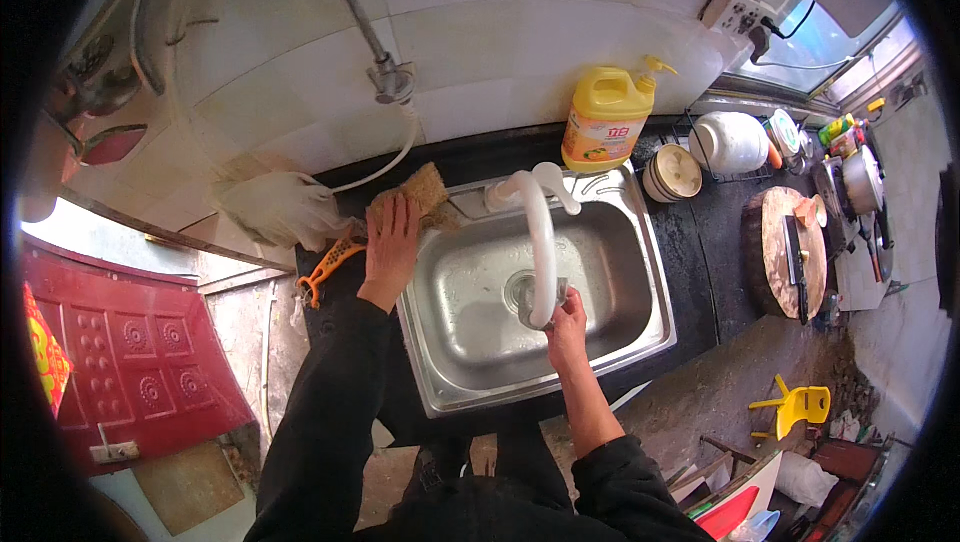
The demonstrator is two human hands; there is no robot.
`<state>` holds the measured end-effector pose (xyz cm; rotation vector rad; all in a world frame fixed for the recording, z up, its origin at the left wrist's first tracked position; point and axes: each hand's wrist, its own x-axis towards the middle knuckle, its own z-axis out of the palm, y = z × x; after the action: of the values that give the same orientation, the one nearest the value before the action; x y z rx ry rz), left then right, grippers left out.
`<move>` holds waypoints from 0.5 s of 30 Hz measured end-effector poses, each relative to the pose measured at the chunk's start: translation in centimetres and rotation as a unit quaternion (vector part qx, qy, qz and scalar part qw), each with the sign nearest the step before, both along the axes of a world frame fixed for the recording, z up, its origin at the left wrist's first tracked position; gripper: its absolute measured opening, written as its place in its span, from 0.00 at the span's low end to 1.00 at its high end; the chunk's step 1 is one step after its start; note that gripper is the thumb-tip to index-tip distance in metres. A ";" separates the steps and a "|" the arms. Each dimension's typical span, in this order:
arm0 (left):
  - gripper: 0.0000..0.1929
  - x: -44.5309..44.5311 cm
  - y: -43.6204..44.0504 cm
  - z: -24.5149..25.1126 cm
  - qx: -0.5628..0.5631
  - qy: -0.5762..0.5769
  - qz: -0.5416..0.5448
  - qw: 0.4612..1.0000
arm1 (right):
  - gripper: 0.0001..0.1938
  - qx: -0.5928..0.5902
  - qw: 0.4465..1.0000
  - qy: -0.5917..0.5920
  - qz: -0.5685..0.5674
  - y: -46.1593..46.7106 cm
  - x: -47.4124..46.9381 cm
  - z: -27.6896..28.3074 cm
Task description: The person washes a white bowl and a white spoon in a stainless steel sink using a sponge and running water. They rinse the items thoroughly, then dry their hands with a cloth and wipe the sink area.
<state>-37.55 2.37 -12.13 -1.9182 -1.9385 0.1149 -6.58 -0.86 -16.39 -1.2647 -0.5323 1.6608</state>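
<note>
My left hand [394,238] lies over a tan, fibrous loofah scrubber [421,188] at the sink's back left corner. Its fingers point away from me and its thumb is hidden, so the grip is unclear. In my right hand [568,332] is a small clear glass [562,289], held over the stainless steel sink [480,347] near the drain. The white curved faucet [541,234] passes in front of the glass and partly hides it. I cannot tell whether water is running. An orange-handled kitchen tool [330,268] rests on the black counter left of my left hand.
Behind the sink stands a yellow detergent jug [607,121] with a pump. Stacked bowls [673,173] and a dish rack [739,176] are to the right. Farther right, a cleaver [795,260] lies on a round wooden chopping block [769,242]. A plastic bag [281,208] hangs at left.
</note>
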 end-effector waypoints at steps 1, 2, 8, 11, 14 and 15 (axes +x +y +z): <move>0.45 0.7 0.0 0.0 -0.022 -0.056 0.004 0.998 | 0.17 0.034 0.999 -0.038 0.014 0.8 0.5 -0.1; 0.45 1.3 -0.2 0.2 -0.043 -0.111 0.010 0.993 | 0.16 0.067 0.994 -0.076 0.029 1.6 1.1 -0.3; 0.40 1.6 0.2 1.1 0.005 -0.251 0.028 0.968 | 0.11 0.286 0.876 -0.386 0.044 6.5 -2.2 0.3; 0.39 2.4 0.2 0.7 0.049 -0.258 0.025 0.965 | 0.22 0.473 0.736 -0.469 0.119 10.6 -5.6 0.8; 0.38 3.3 0.3 0.6 0.060 -0.255 0.030 0.965 | 0.22 0.477 0.619 -0.601 0.169 13.3 -7.3 -0.3; 0.38 3.5 0.0 0.5 0.058 -0.256 0.034 0.964 | 0.21 0.487 0.599 -0.616 0.158 13.2 -7.4 -0.8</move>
<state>-34.08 2.38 -11.62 -1.9362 -2.2679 -0.5128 -14.00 12.34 -17.20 -1.2321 -2.2206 0.1517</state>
